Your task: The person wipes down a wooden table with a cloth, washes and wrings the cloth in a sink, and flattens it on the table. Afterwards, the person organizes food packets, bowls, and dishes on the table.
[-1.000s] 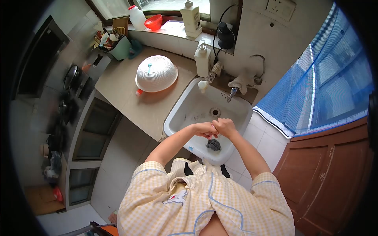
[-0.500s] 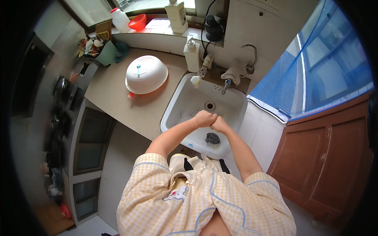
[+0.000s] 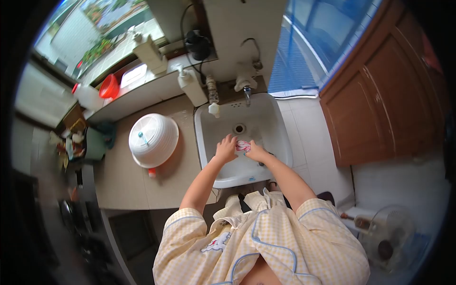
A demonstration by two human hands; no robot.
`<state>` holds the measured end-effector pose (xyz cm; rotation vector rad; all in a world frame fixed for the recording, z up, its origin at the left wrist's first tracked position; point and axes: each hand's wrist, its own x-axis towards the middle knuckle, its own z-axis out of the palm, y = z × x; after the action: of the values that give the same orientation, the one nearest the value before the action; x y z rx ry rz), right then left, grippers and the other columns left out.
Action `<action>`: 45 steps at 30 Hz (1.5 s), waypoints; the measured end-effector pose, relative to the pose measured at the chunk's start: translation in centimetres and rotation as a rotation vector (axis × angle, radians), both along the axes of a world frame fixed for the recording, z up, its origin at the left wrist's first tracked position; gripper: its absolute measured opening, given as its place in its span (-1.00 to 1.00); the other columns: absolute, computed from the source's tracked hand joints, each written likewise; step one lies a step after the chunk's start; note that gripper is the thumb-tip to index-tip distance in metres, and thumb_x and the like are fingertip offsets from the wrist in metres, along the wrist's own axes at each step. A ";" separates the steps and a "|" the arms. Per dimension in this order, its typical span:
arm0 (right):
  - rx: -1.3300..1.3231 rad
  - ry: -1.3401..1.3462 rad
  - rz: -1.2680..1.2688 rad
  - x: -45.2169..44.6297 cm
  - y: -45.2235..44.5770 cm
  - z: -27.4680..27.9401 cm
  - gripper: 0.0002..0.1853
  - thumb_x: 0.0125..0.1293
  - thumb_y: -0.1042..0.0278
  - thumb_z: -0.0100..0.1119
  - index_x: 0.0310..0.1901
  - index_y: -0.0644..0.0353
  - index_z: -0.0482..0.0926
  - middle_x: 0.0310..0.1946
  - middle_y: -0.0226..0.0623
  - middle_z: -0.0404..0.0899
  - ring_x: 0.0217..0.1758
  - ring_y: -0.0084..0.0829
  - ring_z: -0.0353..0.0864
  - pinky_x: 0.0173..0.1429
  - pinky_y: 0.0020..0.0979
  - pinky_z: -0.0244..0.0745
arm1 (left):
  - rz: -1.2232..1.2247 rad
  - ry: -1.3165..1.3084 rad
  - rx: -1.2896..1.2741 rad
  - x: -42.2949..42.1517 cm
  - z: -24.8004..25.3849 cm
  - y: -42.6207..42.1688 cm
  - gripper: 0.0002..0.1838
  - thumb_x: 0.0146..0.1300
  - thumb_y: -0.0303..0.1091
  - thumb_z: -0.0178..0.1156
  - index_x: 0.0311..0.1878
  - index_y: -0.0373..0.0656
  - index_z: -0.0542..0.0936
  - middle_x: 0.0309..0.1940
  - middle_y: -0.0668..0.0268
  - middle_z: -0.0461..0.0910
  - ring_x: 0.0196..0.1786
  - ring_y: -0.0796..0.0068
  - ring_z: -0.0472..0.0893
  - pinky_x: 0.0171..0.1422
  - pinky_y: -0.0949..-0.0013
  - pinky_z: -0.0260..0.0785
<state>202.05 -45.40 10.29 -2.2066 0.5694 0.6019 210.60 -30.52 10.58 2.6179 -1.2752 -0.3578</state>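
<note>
Over the white sink (image 3: 205, 142), a small red-and-white patterned piece (image 3: 243, 146), soft-looking like a cloth, shows between my hands. My right hand (image 3: 257, 152) grips its right end with bent fingers. My left hand (image 3: 226, 148) has its fingers apart at the left end; whether it touches the piece I cannot tell. A dark scouring pad (image 3: 261, 164) in the basin is mostly hidden behind my right forearm. The drain (image 3: 239, 128) lies just beyond my hands, and a tap (image 3: 247, 95) hangs over the far rim.
Left of the sink, a white ribbed basket (image 3: 154, 140) sits upside down on the counter (image 3: 114, 183). A pump bottle (image 3: 192, 88) stands at the sink's far left corner. On the sill are a red bowl (image 3: 109, 87) and a white bottle (image 3: 89, 97). A brown door (image 3: 380, 90) is at right.
My fists, pressed together before, have moved apart, and the red-and-white piece now shows between them. My left fingers have spread. The view has turned, and my right arm covers most of the pad.
</note>
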 end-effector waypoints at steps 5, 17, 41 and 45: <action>0.053 -0.043 -0.247 -3.9 1.4 0.5 -0.41 0.05 -0.09 0.04 0.01 0.16 0.28 -0.16 0.05 0.46 -0.06 -0.06 0.45 -0.01 -0.20 0.33 | 0.050 0.260 0.397 0.6 -2.1 1.6 0.14 -0.41 0.00 0.44 0.29 -0.08 0.02 0.28 0.00 -0.09 0.27 -0.15 0.05 0.18 -0.15 0.06; -0.106 -0.673 -1.135 -20.3 0.7 2.9 -0.63 0.06 0.21 0.02 -0.09 0.16 0.50 -0.33 -0.10 0.53 -0.27 -0.30 0.53 -0.15 -0.36 0.40 | -0.419 1.346 -0.148 -12.2 1.2 -12.8 -0.75 0.16 -0.35 0.11 -0.11 -0.20 0.37 -0.28 0.37 0.49 -0.26 0.63 0.48 -0.16 0.51 0.36; 0.008 -1.477 -2.587 -69.7 37.5 6.9 -0.78 0.15 0.30 -0.12 -0.19 0.12 0.40 -0.51 -0.34 0.43 -0.70 -0.52 0.39 -0.70 -0.52 0.27 | -1.411 1.403 0.757 -73.7 1.9 6.4 -0.61 0.28 -0.29 -0.11 0.15 -0.17 0.19 -0.26 0.35 0.42 -0.21 0.56 0.44 -0.22 0.48 0.37; -0.097 -1.348 -2.693 -74.3 41.5 6.9 -0.77 0.14 0.22 -0.20 -0.20 0.03 0.37 -0.56 -0.37 0.41 -0.79 -0.55 0.28 -0.81 -0.53 0.16 | -1.746 1.350 0.672 -80.4 1.3 10.3 -0.69 0.27 -0.28 -0.08 0.04 -0.18 0.35 -0.16 0.35 0.44 -0.06 0.55 0.39 -0.05 0.42 0.28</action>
<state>127.77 -3.90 17.17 0.0683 1.6473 -1.9024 130.16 -20.25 11.86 0.0762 -2.2722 -2.3019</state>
